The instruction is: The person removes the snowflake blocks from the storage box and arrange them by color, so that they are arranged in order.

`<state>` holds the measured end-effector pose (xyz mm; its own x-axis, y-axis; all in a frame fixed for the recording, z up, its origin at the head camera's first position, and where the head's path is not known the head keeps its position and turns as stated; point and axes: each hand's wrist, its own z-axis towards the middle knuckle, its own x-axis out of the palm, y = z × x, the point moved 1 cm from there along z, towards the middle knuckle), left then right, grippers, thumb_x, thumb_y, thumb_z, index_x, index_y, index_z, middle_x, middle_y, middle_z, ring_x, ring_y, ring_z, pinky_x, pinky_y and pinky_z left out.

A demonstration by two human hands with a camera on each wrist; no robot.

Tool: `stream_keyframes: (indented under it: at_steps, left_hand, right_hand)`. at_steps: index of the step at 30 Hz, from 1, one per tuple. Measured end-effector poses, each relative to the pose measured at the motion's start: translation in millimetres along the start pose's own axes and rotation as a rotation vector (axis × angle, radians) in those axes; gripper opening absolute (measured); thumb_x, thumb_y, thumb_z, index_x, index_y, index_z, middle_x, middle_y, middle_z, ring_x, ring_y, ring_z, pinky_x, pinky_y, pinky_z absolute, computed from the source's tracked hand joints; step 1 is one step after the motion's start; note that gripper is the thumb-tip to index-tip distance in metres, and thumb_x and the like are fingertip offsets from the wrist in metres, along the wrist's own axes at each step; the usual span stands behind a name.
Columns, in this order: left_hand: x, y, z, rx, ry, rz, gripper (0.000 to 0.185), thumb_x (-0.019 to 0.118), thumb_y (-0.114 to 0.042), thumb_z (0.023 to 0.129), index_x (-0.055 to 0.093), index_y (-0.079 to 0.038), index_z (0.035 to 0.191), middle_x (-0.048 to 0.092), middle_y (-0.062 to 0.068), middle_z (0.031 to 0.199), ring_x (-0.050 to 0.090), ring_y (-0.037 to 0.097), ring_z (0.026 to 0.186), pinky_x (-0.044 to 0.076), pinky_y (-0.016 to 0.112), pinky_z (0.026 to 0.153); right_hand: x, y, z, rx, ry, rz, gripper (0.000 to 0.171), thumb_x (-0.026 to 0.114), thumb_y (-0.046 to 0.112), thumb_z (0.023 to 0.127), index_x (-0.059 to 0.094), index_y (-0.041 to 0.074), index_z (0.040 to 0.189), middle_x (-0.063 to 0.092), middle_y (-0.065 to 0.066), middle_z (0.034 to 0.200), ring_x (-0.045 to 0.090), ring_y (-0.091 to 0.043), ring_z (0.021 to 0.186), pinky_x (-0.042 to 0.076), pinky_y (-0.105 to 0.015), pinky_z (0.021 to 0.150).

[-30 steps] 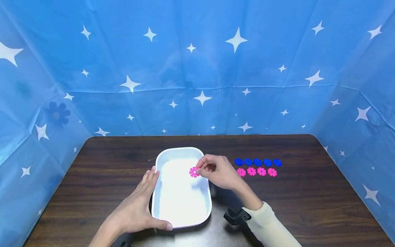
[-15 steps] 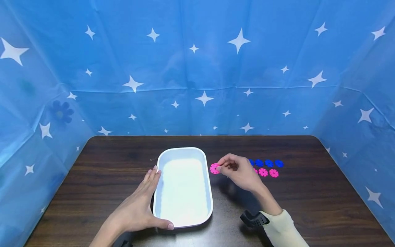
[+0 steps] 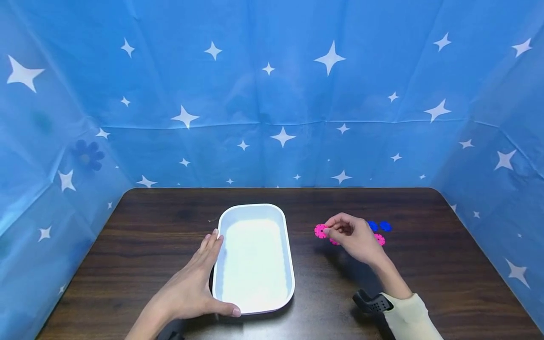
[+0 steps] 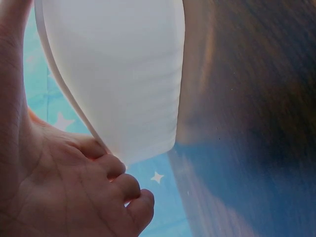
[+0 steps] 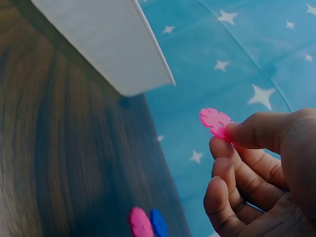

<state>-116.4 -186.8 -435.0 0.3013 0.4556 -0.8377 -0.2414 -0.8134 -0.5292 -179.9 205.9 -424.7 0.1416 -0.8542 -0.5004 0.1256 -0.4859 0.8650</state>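
My right hand (image 3: 354, 237) pinches a pink snowflake disc (image 3: 320, 231) between thumb and finger, held above the table to the right of the white tray (image 3: 290, 269). In the right wrist view the same slotted pink disc (image 5: 214, 120) stands out past the fingertips. My left hand (image 3: 189, 283) rests against the tray's left side, its fingers fairly straight along the rim and the thumb at the near edge. Behind the right hand lie blue snowflake discs (image 3: 385, 226) and pink ones (image 3: 379, 240), partly hidden by it. No disc shows inside the tray.
The dark wooden table (image 3: 161, 226) ends at a blue curtain (image 3: 238, 94) with white stars, which surrounds it at the back and both sides. A black band (image 3: 372, 302) sits on the right wrist.
My right hand has moved from over the tray to the right, toward the discs, with the pink snowflake disc still pinched. The left hand has stayed at the tray.
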Motion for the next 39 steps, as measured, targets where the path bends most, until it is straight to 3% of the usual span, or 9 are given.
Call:
stream_keyframes:
  at_steps: [8, 28, 39]
  left_hand:
    - [2.4, 0.0, 0.7, -0.008, 0.003, 0.001, 0.16, 0.074, -0.094, 0.046, 0.002, -0.019, 0.167, -0.004, 0.007, 0.175, -0.001, 0.031, 0.162, 0.03, 0.068, 0.118]
    - [-0.7, 1.4, 0.7, 0.003, -0.002, -0.005, 0.159, 0.075, -0.093, 0.047, 0.005, -0.016, 0.167, -0.002, 0.008, 0.174, 0.0, 0.032, 0.162, 0.028, 0.069, 0.119]
    - [-0.4, 0.4, 1.1, 0.004, -0.002, -0.015, 0.158, 0.076, -0.092, 0.049, 0.004, -0.016, 0.167, -0.005, 0.007, 0.174, -0.001, 0.032, 0.162, 0.027, 0.07, 0.119]
  right_hand:
    - [-26, -17, -5, 0.061, -0.062, -0.077, 0.015, 0.069, 0.026, 0.1, 0.07, 0.015, 0.11, 0.071, -0.017, 0.096, 0.065, -0.033, 0.082, 0.051, -0.029, 0.065]
    - [-77, -55, -19, 0.178, -0.184, -0.195, 0.032, 0.066, 0.037, 0.101, 0.069, 0.01, 0.118, 0.071, -0.015, 0.103, 0.064, -0.028, 0.087, 0.05, -0.028, 0.066]
    - [-98, -81, -27, 0.254, -0.255, -0.258, 0.027, 0.063, 0.026, 0.102, 0.068, 0.005, 0.119, 0.071, -0.016, 0.101, 0.063, -0.019, 0.076, 0.053, -0.028, 0.062]
